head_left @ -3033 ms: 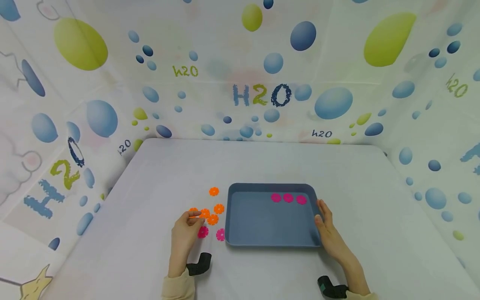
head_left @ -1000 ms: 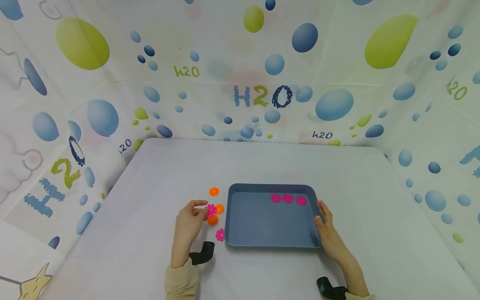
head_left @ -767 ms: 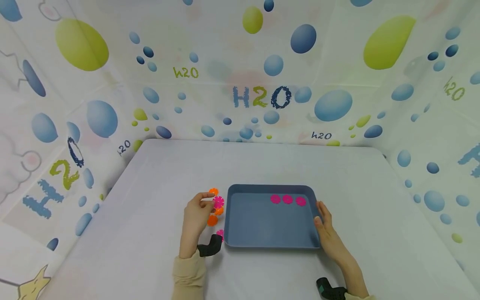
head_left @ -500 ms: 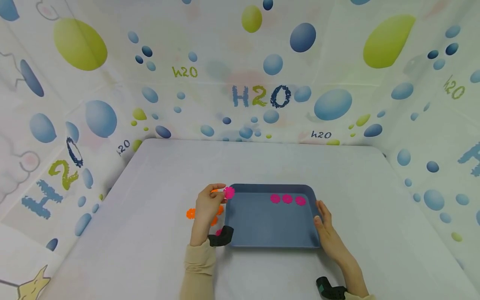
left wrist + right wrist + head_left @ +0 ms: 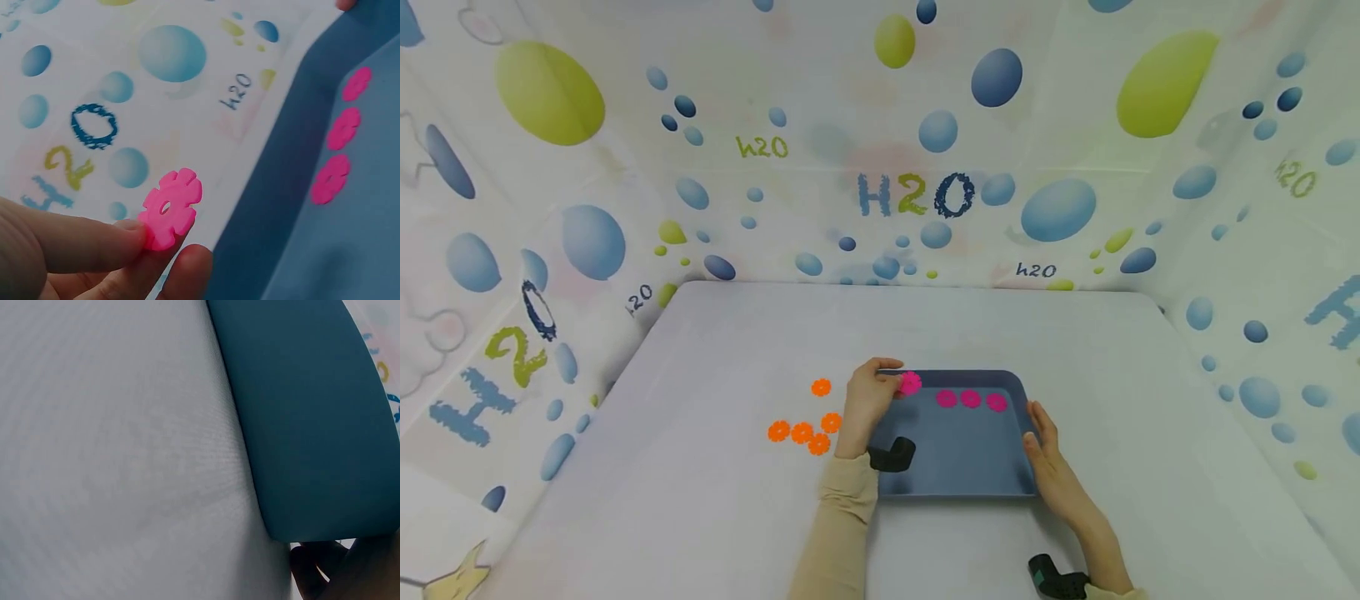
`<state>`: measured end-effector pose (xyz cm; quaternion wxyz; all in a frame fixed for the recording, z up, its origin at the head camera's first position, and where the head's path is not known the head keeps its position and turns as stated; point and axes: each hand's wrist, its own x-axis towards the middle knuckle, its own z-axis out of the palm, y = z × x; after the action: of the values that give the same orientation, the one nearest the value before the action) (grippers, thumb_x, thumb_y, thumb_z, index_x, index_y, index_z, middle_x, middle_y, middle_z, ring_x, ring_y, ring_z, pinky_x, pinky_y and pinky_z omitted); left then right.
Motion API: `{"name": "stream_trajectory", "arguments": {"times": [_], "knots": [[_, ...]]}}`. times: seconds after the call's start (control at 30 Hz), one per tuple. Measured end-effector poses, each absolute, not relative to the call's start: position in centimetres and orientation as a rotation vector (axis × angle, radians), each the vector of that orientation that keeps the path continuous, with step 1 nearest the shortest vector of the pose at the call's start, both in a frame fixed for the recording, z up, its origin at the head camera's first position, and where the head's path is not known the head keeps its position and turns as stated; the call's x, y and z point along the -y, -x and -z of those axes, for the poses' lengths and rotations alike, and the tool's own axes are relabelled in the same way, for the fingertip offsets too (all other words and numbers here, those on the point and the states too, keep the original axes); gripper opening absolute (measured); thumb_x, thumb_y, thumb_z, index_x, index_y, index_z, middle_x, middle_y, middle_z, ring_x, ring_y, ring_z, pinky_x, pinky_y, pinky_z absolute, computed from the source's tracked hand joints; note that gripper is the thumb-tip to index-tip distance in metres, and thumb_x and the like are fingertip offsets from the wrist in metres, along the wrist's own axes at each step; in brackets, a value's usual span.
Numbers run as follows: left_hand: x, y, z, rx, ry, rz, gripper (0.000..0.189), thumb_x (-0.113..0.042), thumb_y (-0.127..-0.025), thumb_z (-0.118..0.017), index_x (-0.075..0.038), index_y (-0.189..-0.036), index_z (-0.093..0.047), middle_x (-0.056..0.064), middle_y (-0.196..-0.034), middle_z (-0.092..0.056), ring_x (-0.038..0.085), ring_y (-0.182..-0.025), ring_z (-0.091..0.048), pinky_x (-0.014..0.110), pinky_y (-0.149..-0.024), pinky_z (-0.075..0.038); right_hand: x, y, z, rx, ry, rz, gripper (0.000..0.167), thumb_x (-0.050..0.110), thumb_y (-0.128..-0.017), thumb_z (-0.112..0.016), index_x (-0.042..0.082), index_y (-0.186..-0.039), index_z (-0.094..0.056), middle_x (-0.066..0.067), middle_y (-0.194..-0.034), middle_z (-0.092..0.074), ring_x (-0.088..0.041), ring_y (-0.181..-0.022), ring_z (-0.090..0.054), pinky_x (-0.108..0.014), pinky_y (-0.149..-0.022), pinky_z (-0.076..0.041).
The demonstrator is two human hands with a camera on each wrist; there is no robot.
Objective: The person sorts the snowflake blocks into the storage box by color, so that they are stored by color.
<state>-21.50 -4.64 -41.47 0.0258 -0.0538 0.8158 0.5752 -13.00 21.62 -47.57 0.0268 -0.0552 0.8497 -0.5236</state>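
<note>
My left hand (image 5: 869, 406) pinches a pink notched plastic disc (image 5: 172, 209) with a small centre hole between thumb and fingers. In the head view, that disc overlaps the far wall of a blue-grey tray (image 5: 958, 458), near its left end. Three similar pink discs (image 5: 971, 399) lie in a row along the far side of the tray floor. At the tray's right side, my right hand (image 5: 1054, 471) holds the rim, thumb over it and fingers along the outer wall. The right wrist view shows fingers (image 5: 306, 572) at the tray's end, mostly dark.
Several orange notched discs (image 5: 802, 432) lie on the white-covered table (image 5: 715, 517), left of the tray. My left sleeve (image 5: 838, 521) crosses in front of the tray's near left corner. A patterned curtain (image 5: 820, 183) stands behind the table and along both sides.
The left hand has picked up a pink disc from among the orange ones and carried it right, over the tray's far left part. The right hand and tray have stayed put.
</note>
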Motion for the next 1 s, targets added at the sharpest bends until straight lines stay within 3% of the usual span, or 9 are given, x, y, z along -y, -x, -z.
{"name": "stream_trajectory", "arguments": {"times": [0.23, 0.53, 1.0], "knots": [[2.4, 22.5, 43.0, -2.697, 0.285, -1.556, 0.021, -0.019, -0.087, -0.069, -0.012, -0.107, -0.070, 0.007, -0.081, -0.074, 0.015, -0.062, -0.063, 0.025, -0.053, -0.040, -21.6, 12.8, 47.7, -2.623, 0.169, 1.634, 0.063, 0.029, -0.107, -0.028, 0.000, -0.153, 0.004, -0.026, -0.160, -0.005, -0.050, -0.146, -0.007, -0.068, -0.110, -0.015], [1.6, 22.9, 44.4, -2.772, 0.411, -1.399, 0.022, -0.025, -0.085, -0.073, -0.017, -0.106, -0.071, 0.005, -0.076, -0.069, 0.017, -0.057, -0.056, 0.028, -0.050, -0.037, -21.8, 12.9, 47.8, -2.639, 0.144, 1.609, 0.061, 0.025, -0.107, -0.028, 0.002, -0.154, 0.003, -0.024, -0.161, -0.006, -0.047, -0.147, -0.010, -0.066, -0.110, -0.016], [1.5, 23.1, 45.2, -2.844, 0.439, -1.314, 0.021, -0.027, -0.082, -0.076, -0.015, -0.099, -0.071, 0.008, -0.088, -0.072, 0.021, -0.066, -0.061, 0.034, -0.056, -0.045, -21.7, 12.9, 47.6, -2.644, 0.162, 1.615, 0.061, 0.027, -0.107, -0.028, -0.001, -0.153, 0.002, -0.025, -0.161, -0.006, -0.049, -0.146, -0.009, -0.068, -0.110, -0.017]]}}
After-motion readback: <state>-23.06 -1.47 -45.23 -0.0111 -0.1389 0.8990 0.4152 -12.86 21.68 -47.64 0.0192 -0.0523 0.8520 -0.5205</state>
